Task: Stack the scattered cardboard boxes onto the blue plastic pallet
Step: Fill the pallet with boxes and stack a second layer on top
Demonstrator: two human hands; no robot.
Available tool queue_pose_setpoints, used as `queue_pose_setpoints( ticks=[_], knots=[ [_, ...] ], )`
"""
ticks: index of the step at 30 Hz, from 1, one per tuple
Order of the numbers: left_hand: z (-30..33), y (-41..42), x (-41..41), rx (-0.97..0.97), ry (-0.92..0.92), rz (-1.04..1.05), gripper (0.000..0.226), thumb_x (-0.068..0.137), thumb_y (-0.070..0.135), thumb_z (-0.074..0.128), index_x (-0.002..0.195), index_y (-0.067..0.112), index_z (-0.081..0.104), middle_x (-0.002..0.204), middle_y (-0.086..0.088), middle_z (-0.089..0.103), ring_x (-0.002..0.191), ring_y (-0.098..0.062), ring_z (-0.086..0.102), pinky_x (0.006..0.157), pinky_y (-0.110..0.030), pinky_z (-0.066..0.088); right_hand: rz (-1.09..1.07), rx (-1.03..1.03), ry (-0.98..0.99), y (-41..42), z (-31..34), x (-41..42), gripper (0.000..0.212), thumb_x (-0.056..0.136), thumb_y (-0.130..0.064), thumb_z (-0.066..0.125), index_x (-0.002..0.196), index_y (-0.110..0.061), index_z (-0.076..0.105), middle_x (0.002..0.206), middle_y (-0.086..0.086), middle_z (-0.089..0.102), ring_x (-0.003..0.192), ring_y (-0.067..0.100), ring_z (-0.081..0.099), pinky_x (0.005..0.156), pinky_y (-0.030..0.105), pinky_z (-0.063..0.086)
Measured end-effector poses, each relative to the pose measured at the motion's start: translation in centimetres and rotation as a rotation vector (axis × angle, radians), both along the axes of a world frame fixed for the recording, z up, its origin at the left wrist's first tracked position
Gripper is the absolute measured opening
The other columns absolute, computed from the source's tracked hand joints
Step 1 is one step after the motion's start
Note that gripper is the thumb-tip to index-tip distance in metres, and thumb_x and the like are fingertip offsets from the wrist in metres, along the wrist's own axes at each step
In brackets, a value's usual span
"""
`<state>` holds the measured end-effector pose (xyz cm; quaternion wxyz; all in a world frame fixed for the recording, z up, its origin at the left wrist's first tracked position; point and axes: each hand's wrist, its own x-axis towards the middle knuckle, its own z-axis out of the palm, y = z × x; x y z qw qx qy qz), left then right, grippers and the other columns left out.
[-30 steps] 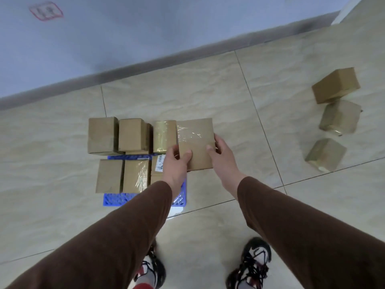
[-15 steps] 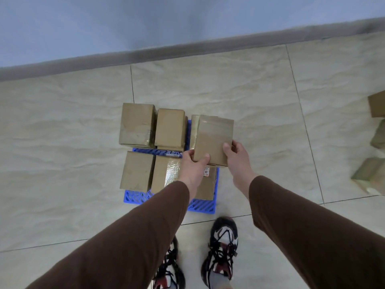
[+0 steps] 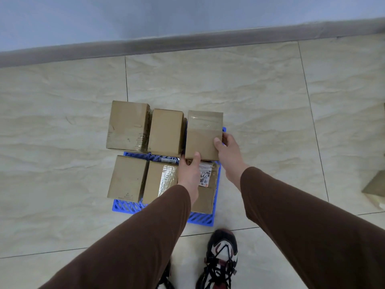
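1. The taped box (image 3: 203, 134) sits at the far right corner of the blue pallet (image 3: 200, 219), held between both hands.
2. The left hand (image 3: 188, 174) grips the box's near edge, thumb curled up onto its top face; the fingers are hidden below.
3. The right hand (image 3: 229, 151) clasps the box's right side, thumb pressed on the top near the near-right corner, fingers wrapped down the side wall.
4. Whether the box rests fully on what lies below it is hard to tell from this angle.
5. Its left face is just beside the far middle box (image 3: 166, 132), with a narrow dark gap between them; the far left box (image 3: 127, 126) stands next along that row.
6. In the near row stand the near left box (image 3: 127, 178), a shiny taped box (image 3: 160, 180) and a labelled box (image 3: 206, 188) (partly covered by the left forearm).
7. A strip of pallet shows along the near edge and the right edge; bare tiled floor (image 3: 260, 105) lies open on every side, and a loose box (image 3: 375, 186) is cut off at the picture's right edge.
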<state>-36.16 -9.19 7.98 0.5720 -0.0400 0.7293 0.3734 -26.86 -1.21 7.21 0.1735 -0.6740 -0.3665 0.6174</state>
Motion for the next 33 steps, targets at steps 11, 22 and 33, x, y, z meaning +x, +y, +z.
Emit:
queue_pose_setpoints(
  ticks=[11,22,33],
  knots=[
    [1.1,-0.4,-0.1,-0.046,0.026,-0.062,0.074,0.098,0.053,0.052,0.158,0.018,0.026,0.160,-0.001,0.037,0.146,-0.023,0.037,0.119,-0.041,0.028,-0.012,0.010,-0.045,-1.1,0.8,0.0,0.054,0.103,-0.033,0.056,0.154,-0.025,0.042,0.150,-0.004,0.053,0.125,0.016,0.059,0.105,0.037,0.050],
    [8.8,-2.9,2.2,-0.028,0.106,-0.314,0.069,0.101,0.049,0.049,0.159,0.022,0.023,0.163,0.000,0.031,0.147,-0.023,0.034,0.102,-0.030,0.028,-0.167,0.025,-0.117,-6.2,8.0,6.4,0.055,0.098,-0.044,0.058,0.149,-0.025,0.047,0.149,-0.004,0.051,0.114,0.003,0.054,0.091,0.022,0.043],
    [15.7,-2.6,17.7,0.061,0.204,-0.677,0.059,0.101,0.044,0.052,0.153,0.019,0.038,0.155,0.002,0.043,0.139,-0.020,0.044,0.112,-0.034,0.035,-0.456,0.061,-0.199,-12.3,14.5,24.9,0.045,0.099,-0.046,0.057,0.136,-0.020,0.057,0.137,-0.005,0.057,0.127,0.015,0.053,0.111,0.038,0.043]
  ],
)
